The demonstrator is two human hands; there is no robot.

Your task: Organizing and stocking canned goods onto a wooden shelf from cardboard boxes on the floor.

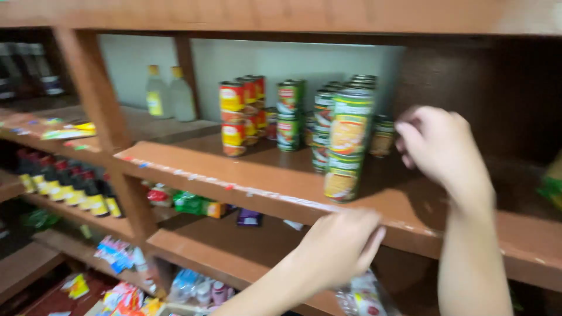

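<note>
Beside stacked green cans (346,143), right hand (436,146) hovers empty.

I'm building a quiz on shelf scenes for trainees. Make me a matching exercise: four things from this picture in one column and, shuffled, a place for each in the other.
Things:
1. tall stack of green-and-yellow labelled tin cans
2. two clear plastic bottles with yellow caps
3. row of dark glass bottles with red caps and yellow labels
4. left hand

Places:
A. on the lower shelf at the left
B. at the front edge of the wooden shelf
C. at the back by the pale wall
D. just left of the right hand

Pairs: 1-D, 2-C, 3-A, 4-B
</note>
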